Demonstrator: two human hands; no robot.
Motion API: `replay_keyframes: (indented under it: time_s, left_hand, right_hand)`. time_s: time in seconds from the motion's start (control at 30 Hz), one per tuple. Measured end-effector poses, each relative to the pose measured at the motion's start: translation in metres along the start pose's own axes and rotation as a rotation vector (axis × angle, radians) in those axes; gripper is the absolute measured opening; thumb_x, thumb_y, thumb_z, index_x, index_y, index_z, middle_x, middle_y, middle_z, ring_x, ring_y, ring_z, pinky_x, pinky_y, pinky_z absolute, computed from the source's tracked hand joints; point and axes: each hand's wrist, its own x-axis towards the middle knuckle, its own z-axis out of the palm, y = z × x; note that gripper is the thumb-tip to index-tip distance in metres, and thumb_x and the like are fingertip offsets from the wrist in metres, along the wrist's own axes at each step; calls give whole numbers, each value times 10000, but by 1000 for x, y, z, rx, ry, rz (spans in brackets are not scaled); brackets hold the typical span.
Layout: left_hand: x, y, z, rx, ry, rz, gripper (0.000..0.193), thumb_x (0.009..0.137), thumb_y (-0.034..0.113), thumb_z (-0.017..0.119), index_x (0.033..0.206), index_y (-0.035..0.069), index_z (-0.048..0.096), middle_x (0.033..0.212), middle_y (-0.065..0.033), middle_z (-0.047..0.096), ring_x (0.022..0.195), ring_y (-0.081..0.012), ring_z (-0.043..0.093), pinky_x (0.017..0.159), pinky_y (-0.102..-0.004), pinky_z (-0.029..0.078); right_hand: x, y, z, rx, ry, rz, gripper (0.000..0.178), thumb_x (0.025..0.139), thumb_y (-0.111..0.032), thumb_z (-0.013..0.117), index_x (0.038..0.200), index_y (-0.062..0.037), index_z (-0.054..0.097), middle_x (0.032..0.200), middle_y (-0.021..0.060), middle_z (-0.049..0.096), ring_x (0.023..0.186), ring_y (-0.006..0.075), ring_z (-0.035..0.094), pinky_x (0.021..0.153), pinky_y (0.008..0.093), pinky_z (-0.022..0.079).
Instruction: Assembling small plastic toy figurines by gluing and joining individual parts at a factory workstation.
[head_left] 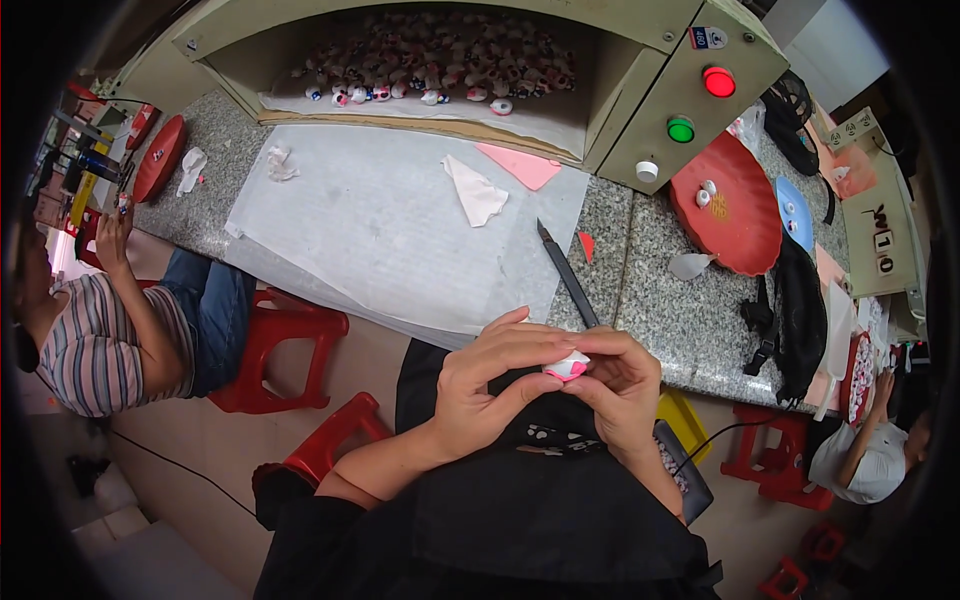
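Observation:
A small rounded white-and-pink figure (568,367) is pinched between the fingertips of both my hands, held in front of my body at the table's near edge. My left hand (485,378) grips it from the left with thumb and fingers. From the other side my right hand (622,385) closes on it, the fingers hiding part of its surface. Just beyond my right hand lies a slim black tool (566,272) with a pointed tip; its kind is unclear. White paper (370,220) covers the granite table there, with a torn white scrap (474,191) and a pink sheet (520,165) on it.
A cabinet (640,110) with lit buttons holds many small figures (430,65). To the right are a red scalloped plate (735,225), a blue dish (793,212), a small translucent bottle (690,265) and a black bag (800,320). Co-workers sit at both sides; red stools (275,350) stand below.

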Motion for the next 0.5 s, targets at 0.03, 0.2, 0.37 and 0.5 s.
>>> replay_keyframes:
  time_s: [0.03,0.2,0.37,0.5]
  left_hand:
    - [0,0,0,-20,4,6,222,697,1,604,916,8,570,930,-131,587,949,-269,537,933,-419,274]
    - [-4,-2,0,-188,-30,-89,194,706,7,601,898,18,573,943,-129,579,968,-264,527,951,-432,258]
    - [-7,-5,4,-388,4,-215,170,718,12,594,885,21,568,944,-121,571,974,-261,523,966,-439,241]
    - [-9,-10,6,-430,9,-232,172,724,7,586,894,16,562,945,-112,570,973,-242,521,959,-427,253]
  right_hand:
    - [0,1,0,14,0,-15,275,689,90,586,954,56,519,962,122,517,855,168,544,765,254,444]
    - [-3,-1,-5,-135,-25,-78,255,669,69,616,912,42,547,882,121,549,784,166,550,713,250,444]
    - [-5,-6,-3,-311,7,-92,230,654,48,636,873,33,568,826,126,568,737,166,550,672,245,442]
    - [-5,-5,-3,-329,45,-72,214,649,37,642,853,30,577,800,132,581,734,172,554,663,252,446]
